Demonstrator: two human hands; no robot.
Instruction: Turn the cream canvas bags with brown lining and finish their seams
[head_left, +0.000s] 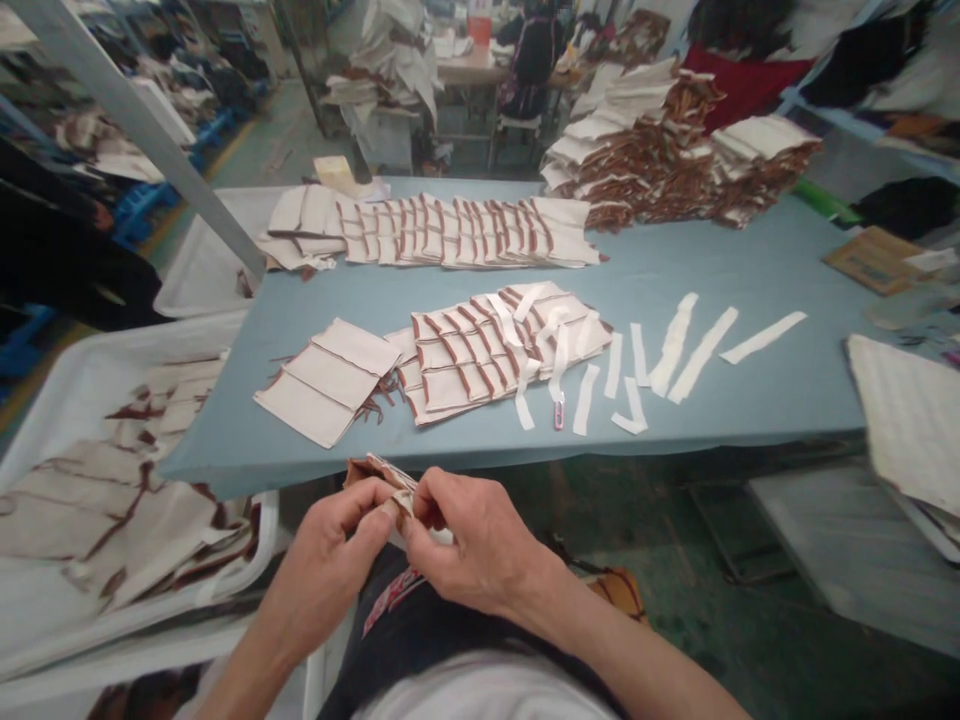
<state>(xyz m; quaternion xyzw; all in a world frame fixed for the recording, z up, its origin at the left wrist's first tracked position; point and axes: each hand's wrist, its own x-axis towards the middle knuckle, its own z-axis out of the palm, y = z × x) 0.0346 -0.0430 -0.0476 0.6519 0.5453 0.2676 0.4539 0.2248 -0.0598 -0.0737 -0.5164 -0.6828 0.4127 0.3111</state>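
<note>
With left hand and right hand, pinched brown-edged cloth piece between fingertips just off near edge of table, presumably for control of a small fold. Had white strips spread loose right of table's middle, some over overlapped panels, likely for easy pick-up.

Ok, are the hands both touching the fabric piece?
Touching: the head view shows the left hand and right hand both pinching the fabric piece.

grey pole: slanted, left | red cloth: back right | person: back
</note>
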